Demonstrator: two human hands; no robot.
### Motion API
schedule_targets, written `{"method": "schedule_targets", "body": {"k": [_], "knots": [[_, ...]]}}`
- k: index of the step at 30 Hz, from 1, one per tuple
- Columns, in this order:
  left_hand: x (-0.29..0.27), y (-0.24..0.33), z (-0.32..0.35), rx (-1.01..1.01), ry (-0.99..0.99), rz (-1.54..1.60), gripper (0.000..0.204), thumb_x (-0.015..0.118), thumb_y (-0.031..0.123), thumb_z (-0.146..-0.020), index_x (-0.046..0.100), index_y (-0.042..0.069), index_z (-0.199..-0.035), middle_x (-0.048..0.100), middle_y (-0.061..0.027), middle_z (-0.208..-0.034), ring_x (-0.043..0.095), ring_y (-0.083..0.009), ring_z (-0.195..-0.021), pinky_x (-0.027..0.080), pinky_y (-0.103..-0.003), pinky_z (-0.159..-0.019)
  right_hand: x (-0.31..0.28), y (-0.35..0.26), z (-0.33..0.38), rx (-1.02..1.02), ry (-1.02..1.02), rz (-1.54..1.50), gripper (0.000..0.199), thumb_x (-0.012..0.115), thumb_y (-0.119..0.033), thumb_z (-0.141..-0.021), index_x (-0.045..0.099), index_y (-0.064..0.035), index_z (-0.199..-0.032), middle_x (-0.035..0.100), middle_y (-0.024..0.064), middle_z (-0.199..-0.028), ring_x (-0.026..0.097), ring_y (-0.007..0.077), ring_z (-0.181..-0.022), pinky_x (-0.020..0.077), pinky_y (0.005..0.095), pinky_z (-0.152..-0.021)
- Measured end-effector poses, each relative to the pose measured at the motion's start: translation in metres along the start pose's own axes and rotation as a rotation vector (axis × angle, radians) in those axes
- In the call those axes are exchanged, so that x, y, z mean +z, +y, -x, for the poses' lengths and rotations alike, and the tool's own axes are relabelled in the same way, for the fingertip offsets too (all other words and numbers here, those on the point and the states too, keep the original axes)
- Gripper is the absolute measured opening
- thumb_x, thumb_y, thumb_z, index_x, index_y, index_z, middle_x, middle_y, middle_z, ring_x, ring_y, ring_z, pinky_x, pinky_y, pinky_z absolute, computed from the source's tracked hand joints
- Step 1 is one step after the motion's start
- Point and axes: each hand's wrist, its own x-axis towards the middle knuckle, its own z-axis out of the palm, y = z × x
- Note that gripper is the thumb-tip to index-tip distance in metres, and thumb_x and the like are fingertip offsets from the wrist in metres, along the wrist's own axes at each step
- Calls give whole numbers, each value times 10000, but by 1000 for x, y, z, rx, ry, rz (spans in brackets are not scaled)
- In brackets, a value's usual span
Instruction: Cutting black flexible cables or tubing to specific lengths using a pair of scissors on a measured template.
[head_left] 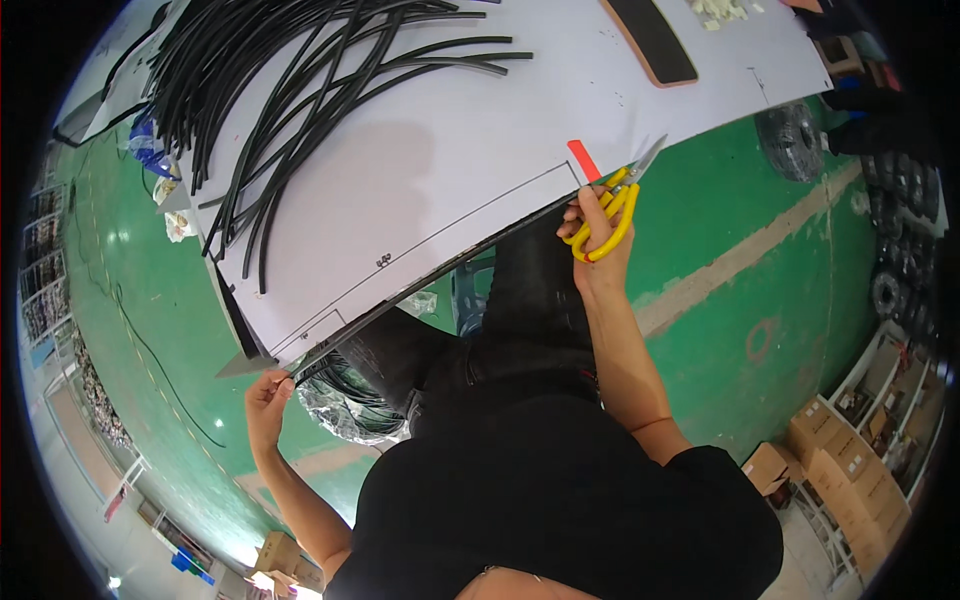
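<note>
Right hand closed on yellow scissors, left hand gripping table edge

- right hand grips yellow scissors at the white desk edge, beside a red tag
- left hand touches the desk's near corner
- black tubes piled on desk
- green floor below

Brown cardboard boxes are stacked on the floor at the lower right. More brown boxes are seen at the lower left edge.
</note>
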Motion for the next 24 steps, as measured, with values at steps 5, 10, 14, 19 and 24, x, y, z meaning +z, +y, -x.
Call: {"method": "schedule_targets", "body": {"k": [5, 10, 14, 19, 24], "knots": [[-3, -4, -2, 27, 13, 1, 134, 633, 109, -818, 604, -4, -884, 492, 65, -730, 408, -21, -652, 317, -174, -568, -2, 1, -2, -11, -6, 32, 138, 606, -117, -818, 520, -16, -855, 531, 49, -718, 531, 108, -600, 463, 236, -469], [-5, -6, -5, 32, -6, -17, 132, 632, 110, -819, 604, 0, -885, 477, 64, -729, 398, -24, -645, 312, -177, -572, 0, -3, -1, -25, 2, 56, 141, 610, -116, -816, 523, -13, -858, 535, 52, -718, 532, 108, -596, 464, 235, -469], [-4, -2, -5, 44, -21, -6, 129, 633, 109, -815, 604, 1, -880, 473, 53, -743, 394, -26, -660, 312, -184, -577, -4, -1, -3, -40, -18, 50, 147, 611, -116, -815, 520, -9, -859, 533, 52, -721, 532, 111, -587, 466, 235, -472], [-15, -15, 13, 9, 52, -134, 150, 636, 123, -800, 603, -15, -851, 521, 16, -769, 450, -67, -718, 369, -213, -624, 6, 8, 0, -9, -23, 66, 163, 621, -114, -812, 500, -53, -901, 517, 34, -719, 532, 117, -586, 465, 236, -475], [-9, 1, -8, 146, -20, -127, 154, 628, 117, -806, 605, -18, -874, 585, -46, -820, 527, -118, -770, 427, -253, -697, -12, -3, -2, -47, -96, 58, 204, 596, -74, -829, 452, -94, -973, 484, 8, -738, 483, 93, -625, 399, 227, -499]]}}
